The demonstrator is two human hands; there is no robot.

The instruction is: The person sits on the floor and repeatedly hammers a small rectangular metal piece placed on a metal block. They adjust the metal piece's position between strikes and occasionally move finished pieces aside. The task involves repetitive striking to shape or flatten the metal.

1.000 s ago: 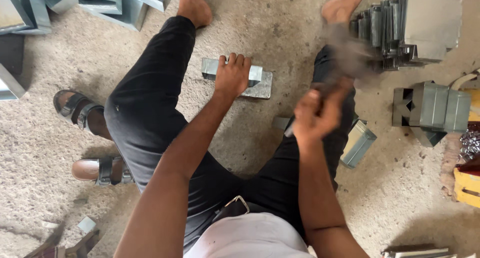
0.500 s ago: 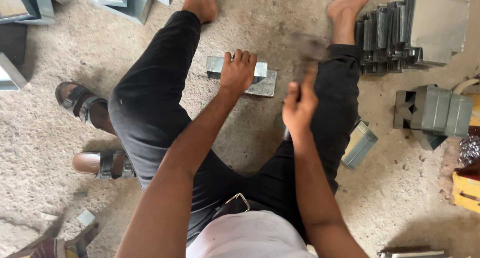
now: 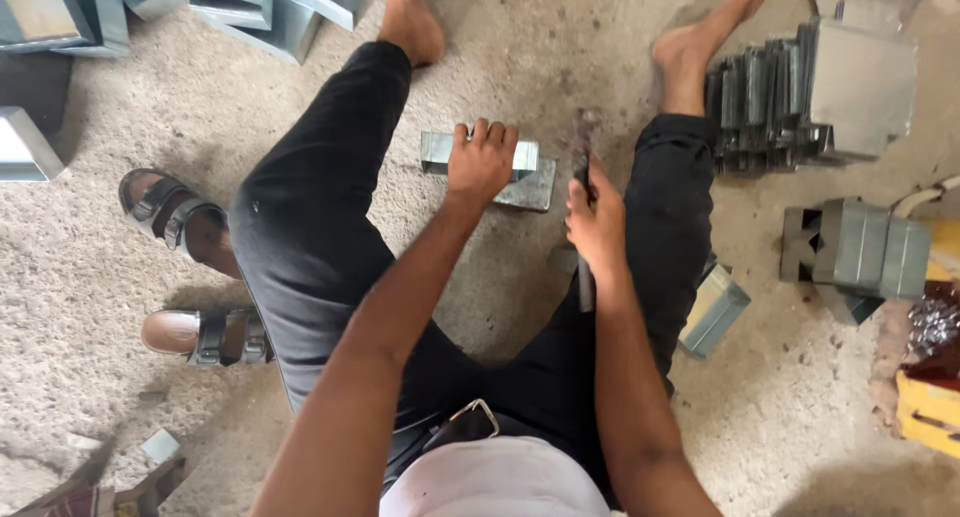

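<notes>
Rough concrete floor [image 3: 120,307] (sandy) | left hand [image 3: 482,162] presses folded metal piece [image 3: 520,172], fingers spread | right hand [image 3: 597,222] fist-closed around hammer [image 3: 582,157]

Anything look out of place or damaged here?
Nothing looks damaged. Only oddities: a pair of sandals lies off beside the bare-footed person's leg, and one folded metal piece lies apart from the stacks.
</notes>
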